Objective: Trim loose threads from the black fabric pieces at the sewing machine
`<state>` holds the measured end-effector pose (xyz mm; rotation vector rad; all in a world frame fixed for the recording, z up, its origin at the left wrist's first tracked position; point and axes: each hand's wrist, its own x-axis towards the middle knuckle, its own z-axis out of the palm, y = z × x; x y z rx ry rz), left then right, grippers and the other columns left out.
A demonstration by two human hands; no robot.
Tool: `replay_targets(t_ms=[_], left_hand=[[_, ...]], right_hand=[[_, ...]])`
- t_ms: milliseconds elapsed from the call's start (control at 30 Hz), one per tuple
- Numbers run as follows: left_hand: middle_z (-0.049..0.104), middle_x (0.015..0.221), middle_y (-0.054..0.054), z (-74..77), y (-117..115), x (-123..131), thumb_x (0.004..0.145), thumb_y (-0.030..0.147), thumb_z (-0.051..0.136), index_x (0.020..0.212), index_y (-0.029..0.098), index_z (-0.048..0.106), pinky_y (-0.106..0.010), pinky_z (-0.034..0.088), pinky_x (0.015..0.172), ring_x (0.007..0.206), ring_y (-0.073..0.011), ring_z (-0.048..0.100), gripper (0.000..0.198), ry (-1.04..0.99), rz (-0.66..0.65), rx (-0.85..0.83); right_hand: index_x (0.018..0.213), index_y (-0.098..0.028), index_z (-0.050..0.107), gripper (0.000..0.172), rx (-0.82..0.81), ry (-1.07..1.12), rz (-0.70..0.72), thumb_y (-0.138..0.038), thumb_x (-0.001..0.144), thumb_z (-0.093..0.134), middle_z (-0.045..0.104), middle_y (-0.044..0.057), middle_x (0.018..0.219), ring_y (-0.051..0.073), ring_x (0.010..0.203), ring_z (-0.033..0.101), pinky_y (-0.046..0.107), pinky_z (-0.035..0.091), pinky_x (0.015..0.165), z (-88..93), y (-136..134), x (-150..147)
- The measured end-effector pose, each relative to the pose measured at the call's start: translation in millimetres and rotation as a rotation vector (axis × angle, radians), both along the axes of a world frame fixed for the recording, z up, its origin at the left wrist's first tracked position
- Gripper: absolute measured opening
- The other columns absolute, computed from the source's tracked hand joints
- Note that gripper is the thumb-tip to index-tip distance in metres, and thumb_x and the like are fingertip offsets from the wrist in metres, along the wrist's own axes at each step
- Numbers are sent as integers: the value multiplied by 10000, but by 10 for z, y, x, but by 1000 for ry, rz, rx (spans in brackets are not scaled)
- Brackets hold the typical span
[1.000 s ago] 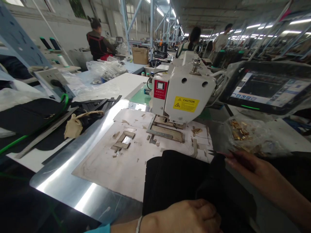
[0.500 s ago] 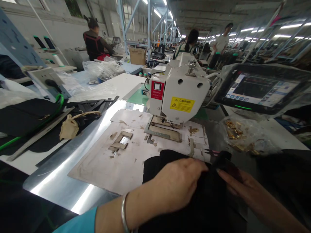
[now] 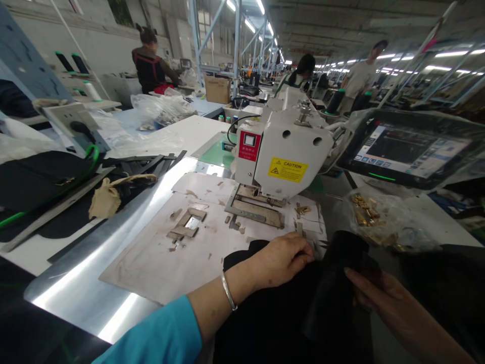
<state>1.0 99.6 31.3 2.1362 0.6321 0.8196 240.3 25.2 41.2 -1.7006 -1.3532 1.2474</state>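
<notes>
A black fabric piece (image 3: 291,308) lies at the near edge of the sewing table, its right part rolled up into a fold (image 3: 341,263). My left hand (image 3: 282,260) rests on the fabric's far edge, fingers curled and pinching it near the fold. My right hand (image 3: 379,298) grips the rolled fold from the right, thumb on top. Just beyond stands the white sewing machine (image 3: 288,151) with a yellow caution label, over a metal clamp plate (image 3: 255,207) on a taped cardboard template (image 3: 182,247).
A touchscreen panel (image 3: 413,149) stands at the right above a plastic bag of gold metal fittings (image 3: 373,217). Black strips and a tan cloth pouch (image 3: 106,194) lie at the left. Other workers stand at benches far behind.
My left hand has come up from the near edge onto the fabric and reached forward to its far edge. The right hand has drawn nearer, and the fabric's right part is bunched higher.
</notes>
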Motion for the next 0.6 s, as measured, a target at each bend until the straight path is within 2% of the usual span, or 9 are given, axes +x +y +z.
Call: replay_targets(t_ms=[200,433,500,600], left_hand=[[578,861,-18,-16,-15,5,916,137,546,888,140,594,-235,483,816,816,-125,562,55,-85,15,-48],[579,873,-21,-28,-10,8,926,157,541,898,144,592,-254,492,829,834,-129,562,60,-104,10,-72],[583,878,-24,-21,-10,2,925,157,542,896,145,594,-255,491,823,836,-131,561,61,-101,14,-79],[592,871,-27,-18,-6,-10,920,153,545,885,143,597,-255,483,812,828,-133,563,63,-104,30,-92]], right_hand=[[833,-204,732,441,-43,68,-51,-636,749,693,719,74,795,239,736,674,371,584,712,-51,26,40],[907,-233,731,369,-41,120,-68,-578,779,700,725,61,860,240,813,684,365,580,744,-102,18,53],[881,-226,720,384,-20,66,-55,-597,793,671,714,56,801,240,770,684,365,586,708,-74,36,18],[657,-205,637,500,73,-187,88,-644,869,525,622,40,567,211,586,640,326,571,602,16,77,-10]])
